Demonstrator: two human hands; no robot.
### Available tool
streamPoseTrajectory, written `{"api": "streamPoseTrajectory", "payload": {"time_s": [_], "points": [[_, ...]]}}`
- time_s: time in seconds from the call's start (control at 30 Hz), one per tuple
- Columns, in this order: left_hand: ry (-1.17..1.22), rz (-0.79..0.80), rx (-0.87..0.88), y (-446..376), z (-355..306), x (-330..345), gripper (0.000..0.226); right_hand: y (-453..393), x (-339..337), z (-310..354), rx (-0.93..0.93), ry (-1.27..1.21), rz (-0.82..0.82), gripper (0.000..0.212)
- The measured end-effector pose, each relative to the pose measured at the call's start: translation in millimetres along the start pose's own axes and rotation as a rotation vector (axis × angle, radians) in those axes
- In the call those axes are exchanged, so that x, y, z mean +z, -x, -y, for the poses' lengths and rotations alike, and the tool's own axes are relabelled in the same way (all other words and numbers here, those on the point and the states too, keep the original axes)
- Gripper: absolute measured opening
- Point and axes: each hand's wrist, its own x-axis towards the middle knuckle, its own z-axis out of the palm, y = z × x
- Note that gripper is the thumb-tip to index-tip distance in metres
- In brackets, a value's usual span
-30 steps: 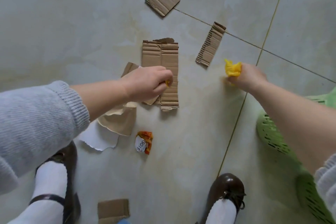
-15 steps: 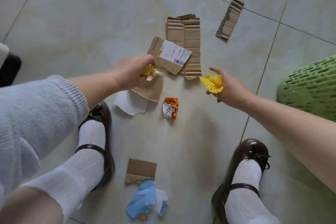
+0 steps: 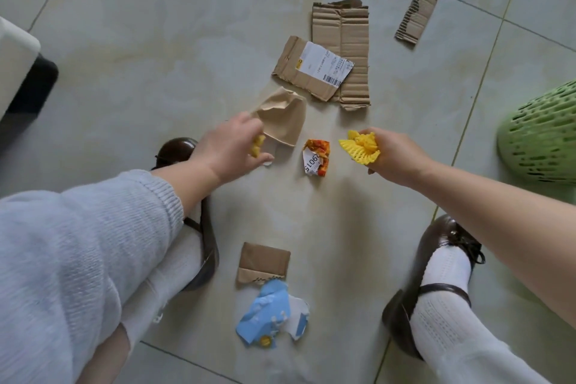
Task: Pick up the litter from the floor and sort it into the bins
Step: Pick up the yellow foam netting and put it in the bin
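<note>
The left hand curls round a small yellow scrap, and the right hand grips a yellow net. Between them on the floor lies a wrapper; brown paper sits just beyond the left hand, and a green bin stands right of the right hand.

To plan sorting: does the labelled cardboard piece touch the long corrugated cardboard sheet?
Touching: the head view shows the labelled cardboard piece overlapping the long corrugated cardboard sheet.
</note>
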Motion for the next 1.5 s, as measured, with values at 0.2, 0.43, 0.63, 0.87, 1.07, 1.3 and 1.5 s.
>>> {"api": "streamPoseTrajectory", "payload": {"time_s": [0.2,0.43,0.63,0.87,1.07,1.3,1.5], "points": [[-0.209,0.2,0.415,-11,-44,14,0.059,4,7,13,-0.043,0.05,0.038,0.024],[-0.361,0.292,0.364,-22,-69,23,0.043,16,9,6,-0.022,0.029,0.003,0.024],[-0.39,0.286,0.302,2,-75,36,0.026,41,21,2,-0.038,0.067,0.08,0.015],[-0.12,0.241,0.286,77,-85,41,0.027,74,37,9,-0.169,0.227,0.197,0.025],[0.191,0.274,-0.007,175,-82,58,0.034,97,45,23,-0.246,0.344,0.277,0.031],[0.18,0.214,-0.156,238,-81,90,0.024,104,39,31,-0.235,0.418,0.176,0.033],[-0.09,0.557,0.241,257,-102,87,0.036,139,34,44,-0.262,0.492,0.199,0.041]]}}
